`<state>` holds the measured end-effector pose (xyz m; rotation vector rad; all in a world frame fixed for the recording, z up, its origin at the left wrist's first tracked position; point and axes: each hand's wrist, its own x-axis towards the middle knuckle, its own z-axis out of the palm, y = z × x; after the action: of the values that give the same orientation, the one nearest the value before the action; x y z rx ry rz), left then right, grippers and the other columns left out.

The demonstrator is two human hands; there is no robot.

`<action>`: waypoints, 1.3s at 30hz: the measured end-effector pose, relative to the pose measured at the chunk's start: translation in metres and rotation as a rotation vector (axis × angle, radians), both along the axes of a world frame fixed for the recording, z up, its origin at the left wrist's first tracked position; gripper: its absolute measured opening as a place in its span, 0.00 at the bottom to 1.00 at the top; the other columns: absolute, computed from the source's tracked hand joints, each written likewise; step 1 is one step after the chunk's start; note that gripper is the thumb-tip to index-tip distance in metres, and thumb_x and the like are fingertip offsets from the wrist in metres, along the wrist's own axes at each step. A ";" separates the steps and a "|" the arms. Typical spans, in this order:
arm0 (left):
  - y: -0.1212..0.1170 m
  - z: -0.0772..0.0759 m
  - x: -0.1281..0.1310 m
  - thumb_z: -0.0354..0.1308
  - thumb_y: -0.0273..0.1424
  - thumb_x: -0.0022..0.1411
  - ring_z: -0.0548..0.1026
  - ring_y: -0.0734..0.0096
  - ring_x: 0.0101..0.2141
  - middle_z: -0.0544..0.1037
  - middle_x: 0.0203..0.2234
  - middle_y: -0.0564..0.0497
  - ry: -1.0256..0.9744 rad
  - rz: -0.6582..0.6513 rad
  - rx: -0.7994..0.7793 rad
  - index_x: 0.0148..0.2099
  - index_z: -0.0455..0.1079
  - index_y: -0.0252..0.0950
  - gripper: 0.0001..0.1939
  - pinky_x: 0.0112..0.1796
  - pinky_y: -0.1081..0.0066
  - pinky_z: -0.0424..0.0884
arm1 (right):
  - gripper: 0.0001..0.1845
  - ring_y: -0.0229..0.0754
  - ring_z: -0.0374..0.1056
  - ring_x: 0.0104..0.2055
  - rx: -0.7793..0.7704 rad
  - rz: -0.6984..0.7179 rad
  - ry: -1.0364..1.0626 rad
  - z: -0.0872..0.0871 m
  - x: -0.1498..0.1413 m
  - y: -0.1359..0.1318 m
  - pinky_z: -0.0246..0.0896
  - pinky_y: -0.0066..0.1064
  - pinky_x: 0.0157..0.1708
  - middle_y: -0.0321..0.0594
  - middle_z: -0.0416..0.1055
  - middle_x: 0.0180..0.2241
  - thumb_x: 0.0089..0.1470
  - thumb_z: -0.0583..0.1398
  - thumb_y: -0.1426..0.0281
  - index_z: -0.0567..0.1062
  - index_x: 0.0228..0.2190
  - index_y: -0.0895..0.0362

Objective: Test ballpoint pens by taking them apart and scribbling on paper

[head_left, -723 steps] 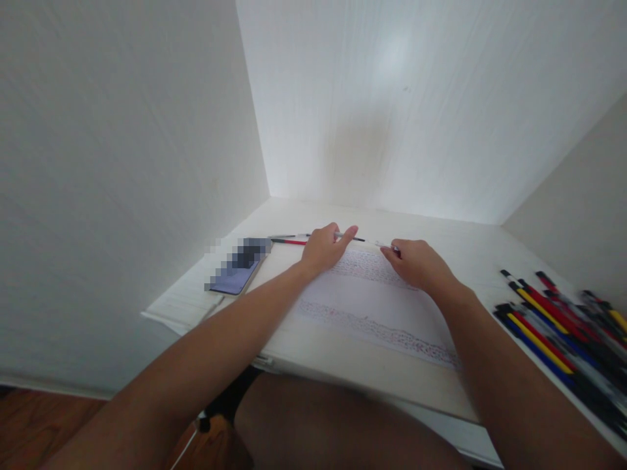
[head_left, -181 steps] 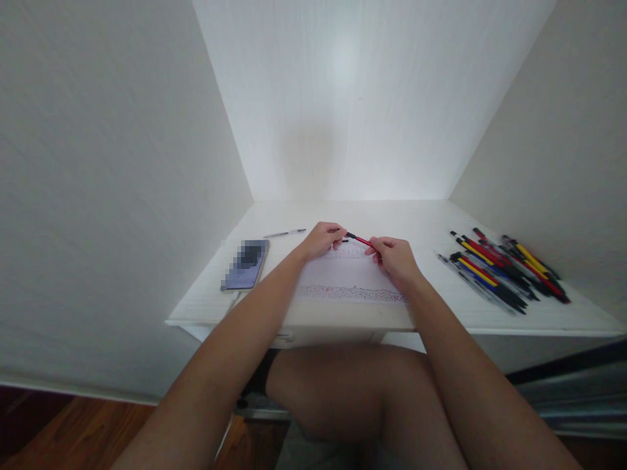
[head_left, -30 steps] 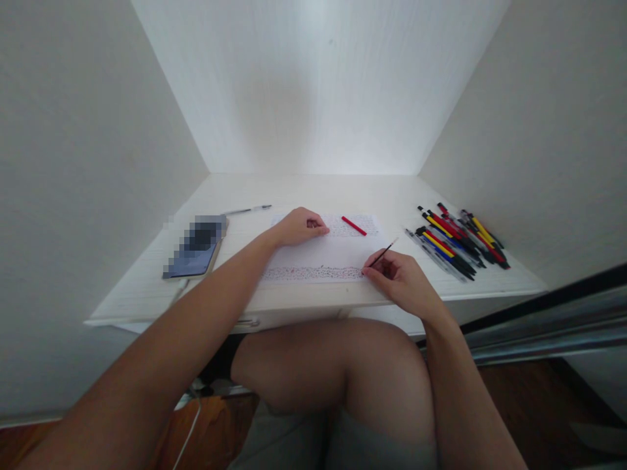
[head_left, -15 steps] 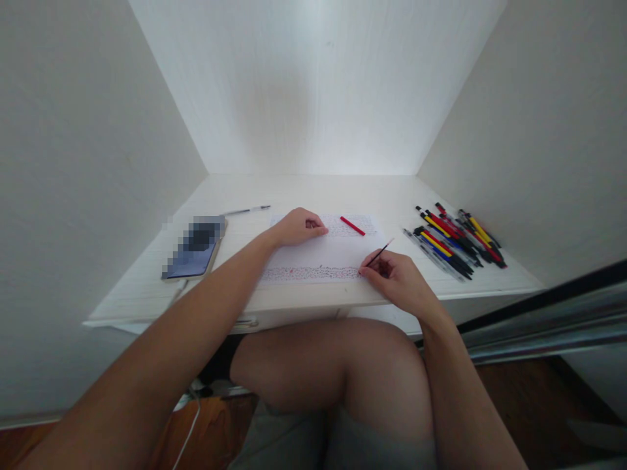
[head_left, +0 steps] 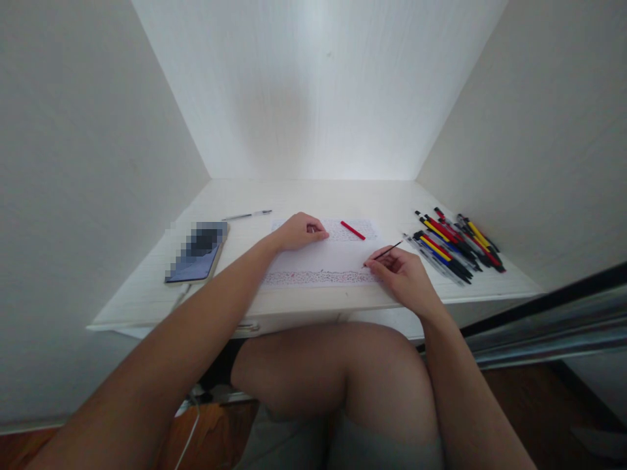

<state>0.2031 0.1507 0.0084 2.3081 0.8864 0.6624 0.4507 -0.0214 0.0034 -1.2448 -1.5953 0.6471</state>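
A white sheet of paper with bands of small scribbles lies on the white desk. My right hand pinches a thin dark pen refill, its tip near the sheet's lower right part. My left hand rests curled on the sheet's upper left, fingers closed, with nothing visible in them. A red pen barrel lies loose on the sheet's far edge, between the hands.
A pile of several red, yellow, blue and black pens lies at the desk's right. A phone lies at the left, and a thin pen sits beyond it. Walls close the desk in on three sides. My knee is below the desk edge.
My right hand with the refill has shifted slightly right and up along the sheet's lower band. My left hand and the red barrel have stayed put.
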 end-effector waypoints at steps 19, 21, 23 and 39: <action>0.009 -0.009 0.000 0.63 0.42 0.59 0.73 0.70 0.32 0.80 0.34 0.46 0.014 0.001 0.066 0.39 0.81 0.37 0.14 0.35 0.70 0.65 | 0.13 0.40 0.60 0.17 -0.130 -0.139 -0.096 -0.002 0.033 0.082 0.49 0.27 0.15 0.45 0.73 0.24 0.59 0.63 0.63 0.79 0.34 0.62; 0.008 -0.008 0.000 0.63 0.42 0.58 0.73 0.70 0.33 0.80 0.35 0.46 0.001 -0.001 0.064 0.39 0.80 0.37 0.14 0.35 0.70 0.65 | 0.14 0.41 0.62 0.19 -0.089 -0.133 -0.121 -0.003 0.034 0.081 0.52 0.28 0.17 0.45 0.73 0.24 0.58 0.63 0.62 0.79 0.34 0.62; 0.006 -0.006 0.000 0.63 0.42 0.58 0.72 0.70 0.32 0.80 0.34 0.46 0.001 0.006 0.059 0.39 0.80 0.37 0.14 0.34 0.70 0.65 | 0.13 0.42 0.64 0.20 -0.073 -0.145 -0.133 -0.006 0.036 0.082 0.56 0.30 0.19 0.45 0.73 0.25 0.57 0.64 0.62 0.79 0.34 0.62; 0.001 -0.001 0.001 0.62 0.40 0.58 0.72 0.71 0.31 0.80 0.33 0.47 0.024 0.020 0.028 0.39 0.80 0.35 0.14 0.33 0.71 0.65 | 0.08 0.44 0.66 0.26 -0.020 -0.176 -0.305 -0.012 0.036 0.088 0.58 0.32 0.25 0.43 0.72 0.26 0.58 0.63 0.67 0.77 0.31 0.60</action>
<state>0.2036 0.1512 0.0077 2.3393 0.9175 0.6600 0.4865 0.0661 -0.0082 -1.5352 -1.7018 0.3748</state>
